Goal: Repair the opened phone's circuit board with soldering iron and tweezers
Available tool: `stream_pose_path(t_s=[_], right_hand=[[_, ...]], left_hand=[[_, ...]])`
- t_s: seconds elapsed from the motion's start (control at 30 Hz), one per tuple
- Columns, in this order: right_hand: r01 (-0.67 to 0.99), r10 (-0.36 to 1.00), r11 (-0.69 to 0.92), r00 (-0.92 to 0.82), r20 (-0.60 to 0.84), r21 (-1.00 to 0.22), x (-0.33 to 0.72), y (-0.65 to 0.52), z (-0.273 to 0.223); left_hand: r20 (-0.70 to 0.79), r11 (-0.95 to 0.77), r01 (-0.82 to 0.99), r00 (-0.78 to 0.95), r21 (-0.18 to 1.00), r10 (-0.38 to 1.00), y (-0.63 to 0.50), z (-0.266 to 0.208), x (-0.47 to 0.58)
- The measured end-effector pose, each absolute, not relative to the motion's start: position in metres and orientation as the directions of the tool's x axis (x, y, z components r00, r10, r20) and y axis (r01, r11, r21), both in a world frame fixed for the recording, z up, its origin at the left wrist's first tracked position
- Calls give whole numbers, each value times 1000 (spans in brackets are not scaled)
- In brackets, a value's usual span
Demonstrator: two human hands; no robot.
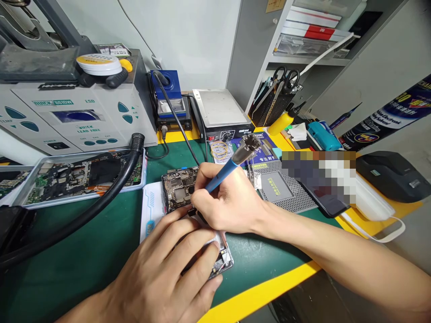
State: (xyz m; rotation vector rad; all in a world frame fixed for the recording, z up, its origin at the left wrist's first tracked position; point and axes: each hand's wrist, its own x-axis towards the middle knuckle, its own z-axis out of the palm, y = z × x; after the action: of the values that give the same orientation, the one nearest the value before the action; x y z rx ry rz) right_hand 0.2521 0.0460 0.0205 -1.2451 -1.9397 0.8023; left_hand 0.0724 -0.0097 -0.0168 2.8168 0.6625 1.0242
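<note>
An opened phone [178,190] with its circuit board bared lies on a white printed mat [148,211]. My left hand [168,260] spans the phone's lower half from above, its bent fingers bearing on it and gripping it; the thumb is hidden. Above the board, my right hand [232,202] is closed in a pen-like hold around a blue-handled brush [224,172]. The brush slants with its metal collar and dark bristles pointing up and away. Its lower end is hidden behind my fingers, so I cannot tell whether it touches the phone.
A hot-air station [81,114] with a black hose [111,193] stands at left, beside a tray of circuit boards [33,204]. Behind are a soldering-iron stand [171,105] and a heating plate [222,107]. At right are a perforated grey mat [303,202] and a dark phone [332,206].
</note>
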Motion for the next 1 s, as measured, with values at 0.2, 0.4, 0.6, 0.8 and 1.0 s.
stream_pose_path(t_s=[0.2,0.4,0.6,0.8,1.0], right_hand=[[506,933,334,-295,204,-796,252,45,20],[517,925,360,-305,226,-776,252,45,21],[503,930,346,-294,220,-792,252,45,21],[502,929,347,-300,216,-792,252,46,21],[503,922,368,-307,236,-782,252,46,21]], left_hand=[[599,-906,379,687,189,412,-10,-18,73],[597,-907,373,688,196,412,-10,-18,73],[599,-910,355,689,212,408,-10,-17,73],[593,-910,357,693,213,410,-11,-17,71],[596,-906,363,686,217,417,-11,-19,71]])
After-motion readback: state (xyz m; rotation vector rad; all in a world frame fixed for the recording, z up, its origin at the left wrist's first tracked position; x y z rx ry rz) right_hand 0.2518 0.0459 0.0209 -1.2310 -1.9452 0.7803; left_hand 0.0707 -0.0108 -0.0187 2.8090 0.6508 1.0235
